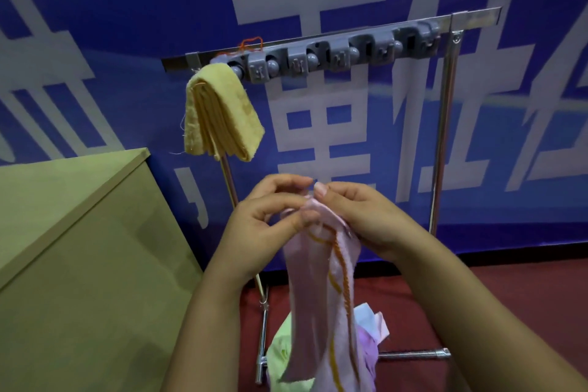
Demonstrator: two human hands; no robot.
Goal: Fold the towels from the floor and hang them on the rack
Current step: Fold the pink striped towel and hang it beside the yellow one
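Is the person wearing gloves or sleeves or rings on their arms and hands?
No. The left hand and right hand are bare, with no gloves, rings or watch showing. Both forearms are uncovered as far as the picture reaches, so no sleeves are seen. The fingernails look short and plain, without polish.

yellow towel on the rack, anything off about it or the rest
The yellow towel hangs at the rack's far left end with frayed threads trailing from its edge. An orange thread loops loosely over the bar above it. Nothing else stands out.
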